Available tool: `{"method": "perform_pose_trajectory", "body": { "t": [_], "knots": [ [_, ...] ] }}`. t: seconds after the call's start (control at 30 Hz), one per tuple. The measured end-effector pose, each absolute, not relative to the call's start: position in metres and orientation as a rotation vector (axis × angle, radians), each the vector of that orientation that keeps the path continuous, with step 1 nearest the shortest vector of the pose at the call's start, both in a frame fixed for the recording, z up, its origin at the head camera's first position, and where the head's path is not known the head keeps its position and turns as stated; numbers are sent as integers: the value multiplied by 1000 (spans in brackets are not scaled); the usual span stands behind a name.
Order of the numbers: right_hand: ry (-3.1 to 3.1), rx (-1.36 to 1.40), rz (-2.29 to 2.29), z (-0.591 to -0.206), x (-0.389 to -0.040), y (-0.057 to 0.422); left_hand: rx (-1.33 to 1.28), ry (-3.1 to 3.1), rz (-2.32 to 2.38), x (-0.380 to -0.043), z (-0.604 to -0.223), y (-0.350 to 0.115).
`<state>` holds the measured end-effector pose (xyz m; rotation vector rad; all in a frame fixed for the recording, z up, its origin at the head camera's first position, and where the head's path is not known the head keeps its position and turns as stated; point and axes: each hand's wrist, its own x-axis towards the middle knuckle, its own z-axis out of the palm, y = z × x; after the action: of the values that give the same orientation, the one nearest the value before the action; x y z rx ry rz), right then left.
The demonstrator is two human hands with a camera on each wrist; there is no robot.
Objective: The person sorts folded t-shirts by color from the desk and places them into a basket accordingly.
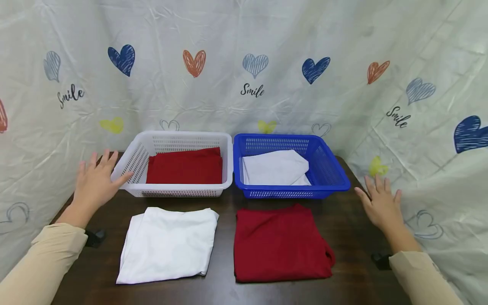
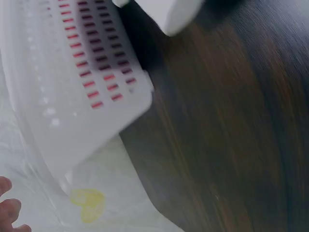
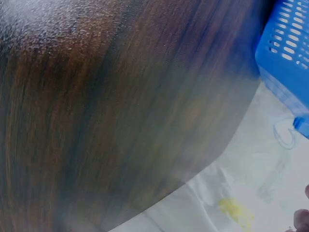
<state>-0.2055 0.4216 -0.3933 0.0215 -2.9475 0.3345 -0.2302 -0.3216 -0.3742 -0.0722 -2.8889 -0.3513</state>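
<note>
My left hand [image 1: 96, 182], fingers spread, is beside the left end of a white plastic basket [image 1: 179, 190]; whether the thumb touches the rim I cannot tell. A folded red cloth [image 1: 184, 167] lies in that basket. To its right a blue plastic basket [image 1: 289, 194] holds a folded white cloth [image 1: 274, 167]. My right hand [image 1: 383, 205] has its fingers spread, apart from the blue basket's right end. In front of the white basket lies a folded white garment [image 1: 169, 243], and in front of the blue one a folded dark red garment [image 1: 280, 245]. Both hands hold nothing.
The baskets stand side by side at the back of a dark wooden table [image 1: 225, 262]. Behind and around it hangs a pale curtain [image 1: 221, 38] printed with hearts and the word Smile. A dark strap [image 1: 95, 238] shows at the left wrist.
</note>
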Motion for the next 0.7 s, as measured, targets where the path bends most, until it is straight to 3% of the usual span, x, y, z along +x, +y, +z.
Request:
{"method": "perform_pose_trajectory", "body": {
  "t": [0.7],
  "knots": [
    [-2969,129,407,-394,-201,396,-233,-2908,-418,-236,-377,-262]
  ]
}}
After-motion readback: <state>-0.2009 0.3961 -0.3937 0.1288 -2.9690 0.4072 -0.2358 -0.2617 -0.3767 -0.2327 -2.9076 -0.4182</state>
